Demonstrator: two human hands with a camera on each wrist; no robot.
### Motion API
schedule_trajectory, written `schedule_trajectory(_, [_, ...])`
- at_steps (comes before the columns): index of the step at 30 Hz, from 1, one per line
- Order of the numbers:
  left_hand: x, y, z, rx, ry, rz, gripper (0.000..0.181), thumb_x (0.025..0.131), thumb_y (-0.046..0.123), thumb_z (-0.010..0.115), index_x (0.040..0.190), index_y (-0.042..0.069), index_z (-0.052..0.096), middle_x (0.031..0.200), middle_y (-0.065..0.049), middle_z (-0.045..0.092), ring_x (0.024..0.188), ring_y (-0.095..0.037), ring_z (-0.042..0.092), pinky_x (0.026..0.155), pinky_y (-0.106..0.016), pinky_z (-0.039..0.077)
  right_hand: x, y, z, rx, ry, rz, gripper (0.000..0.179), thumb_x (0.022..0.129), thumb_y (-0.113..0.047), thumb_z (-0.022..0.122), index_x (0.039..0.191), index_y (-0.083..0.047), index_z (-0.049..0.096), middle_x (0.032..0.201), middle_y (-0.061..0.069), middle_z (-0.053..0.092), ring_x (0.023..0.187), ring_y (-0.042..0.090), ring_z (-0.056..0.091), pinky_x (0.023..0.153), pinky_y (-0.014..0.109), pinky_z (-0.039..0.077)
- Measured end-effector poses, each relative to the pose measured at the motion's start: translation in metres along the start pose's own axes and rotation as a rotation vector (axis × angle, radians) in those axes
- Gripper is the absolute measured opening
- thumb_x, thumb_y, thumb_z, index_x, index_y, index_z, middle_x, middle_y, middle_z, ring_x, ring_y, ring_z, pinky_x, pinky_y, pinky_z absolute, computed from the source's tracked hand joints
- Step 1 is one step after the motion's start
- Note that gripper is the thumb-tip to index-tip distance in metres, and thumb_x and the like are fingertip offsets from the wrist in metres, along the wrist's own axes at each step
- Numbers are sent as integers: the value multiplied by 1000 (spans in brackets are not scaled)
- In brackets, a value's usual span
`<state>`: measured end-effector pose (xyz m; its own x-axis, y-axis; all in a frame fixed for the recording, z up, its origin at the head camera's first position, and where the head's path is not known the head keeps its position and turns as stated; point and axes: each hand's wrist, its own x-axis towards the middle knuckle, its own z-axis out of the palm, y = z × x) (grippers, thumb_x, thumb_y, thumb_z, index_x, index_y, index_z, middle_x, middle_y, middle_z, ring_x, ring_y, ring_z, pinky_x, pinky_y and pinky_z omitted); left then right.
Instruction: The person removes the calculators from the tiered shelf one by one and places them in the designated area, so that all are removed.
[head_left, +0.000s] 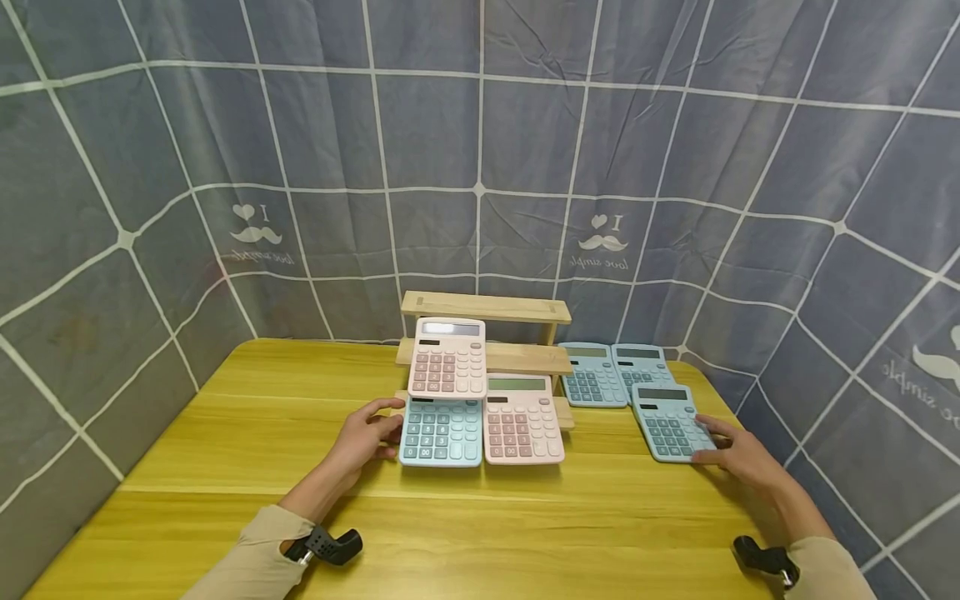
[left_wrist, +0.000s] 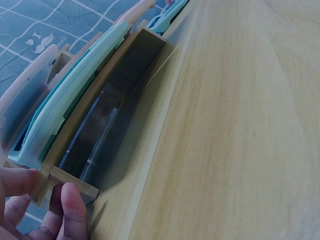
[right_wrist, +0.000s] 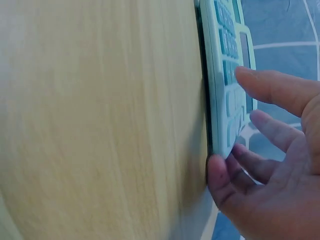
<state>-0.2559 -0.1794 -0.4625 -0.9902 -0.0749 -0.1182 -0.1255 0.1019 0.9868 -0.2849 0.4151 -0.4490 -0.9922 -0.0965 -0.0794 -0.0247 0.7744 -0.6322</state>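
Note:
A three-tier wooden display rack (head_left: 487,308) stands mid-table with calculators leaning on it. A pink calculator (head_left: 448,358) sits on the middle tier. Below it are a light blue calculator (head_left: 441,435) and another pink calculator (head_left: 522,421), side by side. My left hand (head_left: 366,442) grips the left end of the rack's lowest tier, its fingers bent around the wooden corner (left_wrist: 75,182). At the right, my right hand (head_left: 742,454) holds a blue calculator (head_left: 666,429) by its lower right corner, thumb over the keys and fingers (right_wrist: 220,175) along the edge.
Two more blue calculators (head_left: 592,387) lie behind the right-hand one, close to the rack's right end. The yellow wood-grain table (head_left: 480,533) ends at a grey checked curtain (head_left: 480,150) behind and on both sides. Each wrist wears a black camera mount (head_left: 333,546).

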Motion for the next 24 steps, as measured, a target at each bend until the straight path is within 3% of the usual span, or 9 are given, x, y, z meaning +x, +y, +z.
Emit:
schedule_trajectory(4, [1,0,0,-3,1,-2,34,100,13,59,133,7,59,96,-11,67,79,-19,62,61,-28,55,-3,-8,-1,-4,25,16,86,90,-35,75,154,3,31,150,41,31,131,57,40,98,61,44])
schedule_trajectory(7, [1,-1,0,-2,1,-4,34,100,13,59,134,7,59,96,-11,67,79,-19,62,61,-28,55,-5,-15,-1,8,45,14,83,93,-35,72,155,1,31,152,40,28,133,59,35,100,64,43])
schedule_trajectory(16, [-1,0,0,0,-1,-3,35,101,14,59,135,7,57,97,-10,66,79,-19,62,61,-30,55,-9,-40,1,79,77,-13,75,97,-33,68,154,0,34,152,36,33,132,55,38,97,62,46])
schedule_trajectory(24, [1,-1,0,5,0,-12,33,101,13,59,133,8,59,98,-12,66,80,-19,62,61,-28,55,-10,-65,7,92,77,-86,68,97,-28,68,153,-2,39,149,31,42,129,49,45,90,55,51])
